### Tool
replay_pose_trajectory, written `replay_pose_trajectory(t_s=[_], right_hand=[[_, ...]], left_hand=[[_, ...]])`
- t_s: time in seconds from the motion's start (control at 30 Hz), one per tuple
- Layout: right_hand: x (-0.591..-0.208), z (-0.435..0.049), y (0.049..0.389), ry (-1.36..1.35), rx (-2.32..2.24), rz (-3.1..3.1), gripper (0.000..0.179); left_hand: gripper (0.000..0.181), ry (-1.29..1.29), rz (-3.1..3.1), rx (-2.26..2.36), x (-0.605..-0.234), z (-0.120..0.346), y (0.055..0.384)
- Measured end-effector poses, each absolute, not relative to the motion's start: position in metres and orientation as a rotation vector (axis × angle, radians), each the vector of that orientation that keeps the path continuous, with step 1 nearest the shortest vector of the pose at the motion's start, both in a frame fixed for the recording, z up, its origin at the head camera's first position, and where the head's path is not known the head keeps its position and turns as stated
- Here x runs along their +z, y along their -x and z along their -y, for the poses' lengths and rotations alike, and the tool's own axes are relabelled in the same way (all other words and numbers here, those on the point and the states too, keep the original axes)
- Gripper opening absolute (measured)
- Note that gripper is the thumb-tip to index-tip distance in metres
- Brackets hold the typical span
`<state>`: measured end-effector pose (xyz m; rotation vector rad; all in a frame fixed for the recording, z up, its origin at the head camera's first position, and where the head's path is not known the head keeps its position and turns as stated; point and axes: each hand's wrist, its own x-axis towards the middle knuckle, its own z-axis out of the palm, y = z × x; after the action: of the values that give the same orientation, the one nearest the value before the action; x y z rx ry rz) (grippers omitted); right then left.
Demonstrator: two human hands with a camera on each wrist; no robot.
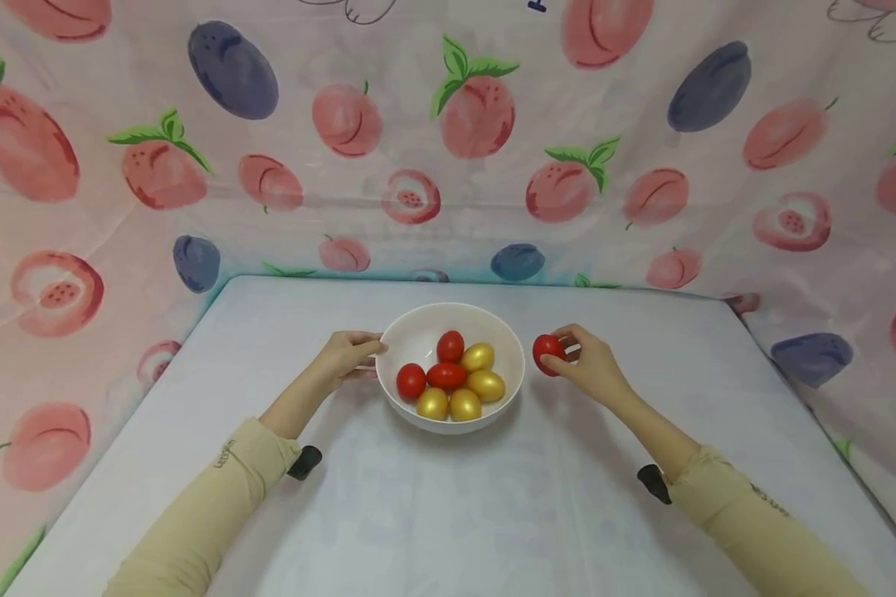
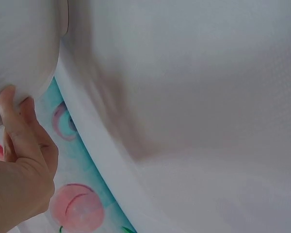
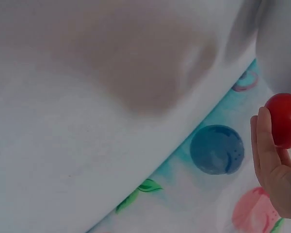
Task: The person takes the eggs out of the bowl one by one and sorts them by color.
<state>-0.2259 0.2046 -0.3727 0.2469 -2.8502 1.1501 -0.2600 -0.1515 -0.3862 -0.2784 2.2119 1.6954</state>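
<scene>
A white bowl (image 1: 448,427) stands on the table, holding several red and gold eggs; one red egg (image 1: 411,381) lies at its left side and a gold egg (image 1: 486,385) at its right. My left hand (image 1: 347,358) grips the bowl's left rim, thumb on the edge and fingers against the outer wall, as the left wrist view also shows. Just right of the bowl, my right hand (image 1: 586,361) holds another red egg (image 1: 547,355) between thumb and fingers. In the right wrist view this red egg (image 3: 285,120) shows smooth and shiny beside the bowl's wall.
A white cloth covers the table (image 1: 493,514). Behind it and at both sides hangs a curtain (image 1: 418,108) printed with peaches and plums. Dark wrist straps (image 1: 304,463) show by the rolled beige sleeves (image 1: 216,506).
</scene>
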Motion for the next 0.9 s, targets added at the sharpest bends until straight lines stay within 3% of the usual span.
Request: replay_pose_trajectory(t_s=[0.33,0.9], right_hand=[[-0.389,-0.21,0.243,-0.276,1.131,2.87,0.039],[-0.406,-0.206,0.267,-0.064,1.129,3.108,0.043]], left_hand=[[0.047,0.293,-2.216,1.691,-0.385,0.151,0.259],[0.046,0.298,-2.217,1.694,-0.386,0.149,0.26]])
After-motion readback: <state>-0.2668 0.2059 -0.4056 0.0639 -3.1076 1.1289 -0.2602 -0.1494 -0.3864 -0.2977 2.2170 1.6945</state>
